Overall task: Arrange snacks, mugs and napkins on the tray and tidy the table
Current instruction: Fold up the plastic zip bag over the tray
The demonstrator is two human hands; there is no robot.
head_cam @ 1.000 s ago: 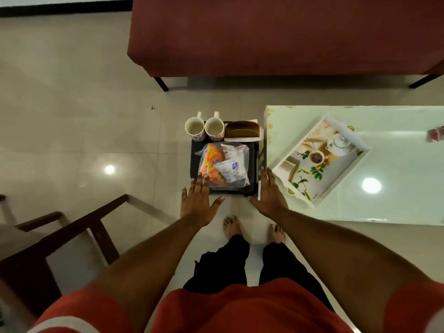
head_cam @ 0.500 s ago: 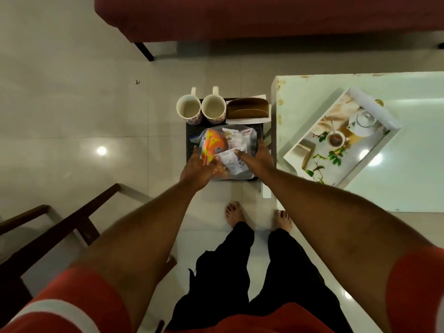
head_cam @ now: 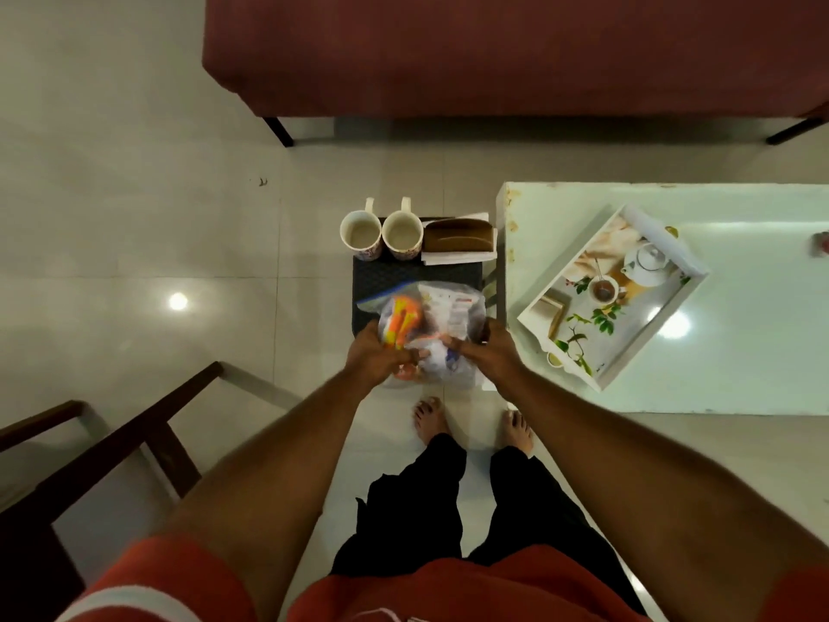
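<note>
A clear plastic bag of snack packets, orange and white inside, is lifted above the small dark stool. My left hand grips the bag's near left side and my right hand grips its near right side. Two white mugs stand side by side at the stool's far edge. Beside them a brown napkin holder sits on white napkins. The white printed tray lies at an angle on the pale table to the right.
A red sofa spans the far side. A dark wooden chair stands at the near left. A small red object lies at the table's right edge. My bare feet stand on the tiled floor just before the stool.
Both hands went from the stool's near edge onto the snack bag and took hold of it. The bag has been raised and pulled toward me.
</note>
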